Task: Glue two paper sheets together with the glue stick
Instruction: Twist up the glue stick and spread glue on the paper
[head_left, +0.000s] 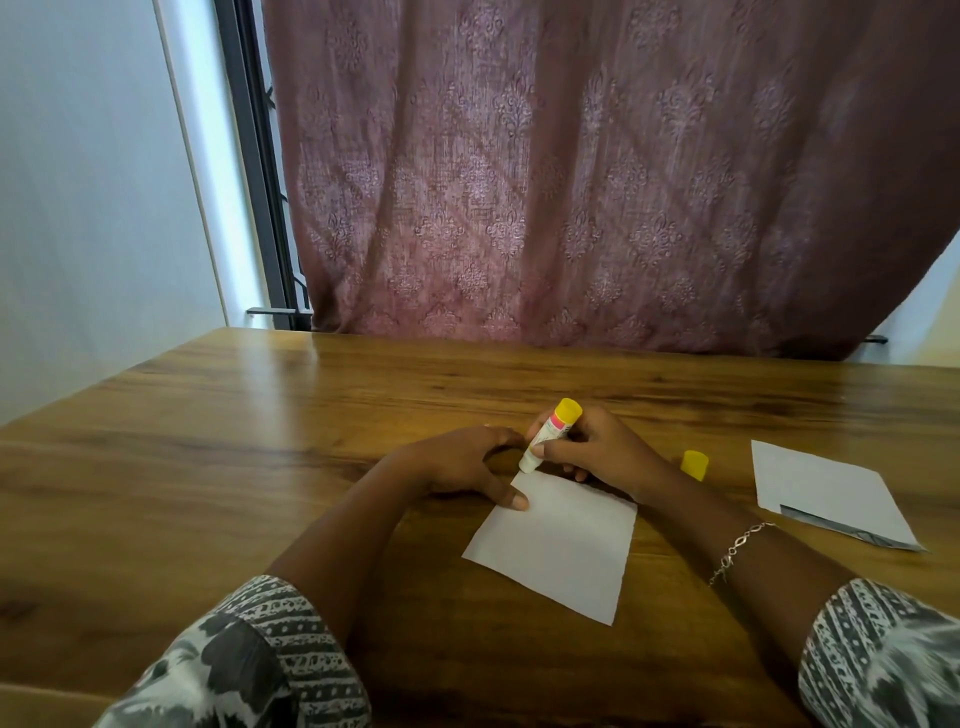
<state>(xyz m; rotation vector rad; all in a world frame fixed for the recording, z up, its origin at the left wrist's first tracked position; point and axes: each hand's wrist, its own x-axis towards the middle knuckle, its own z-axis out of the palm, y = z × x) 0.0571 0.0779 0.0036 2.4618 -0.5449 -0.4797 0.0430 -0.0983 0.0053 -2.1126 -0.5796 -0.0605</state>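
Observation:
A white paper sheet (558, 540) lies on the wooden table (260, 441) in front of me. My right hand (597, 452) grips an uncapped glue stick (550, 431), yellow end up, with its white tip touching the sheet's far corner. My left hand (462, 462) rests on the table beside it, its thumb pressing on the sheet's left edge. The yellow cap (694, 464) stands on the table just right of my right hand. A second white sheet (826, 488) lies further right, with a grey printed edge showing underneath.
A patterned maroon curtain (571, 182) hangs behind the table's far edge. A white wall and a dark window frame (260, 182) are at the left. Bare wood extends to the left of my hands.

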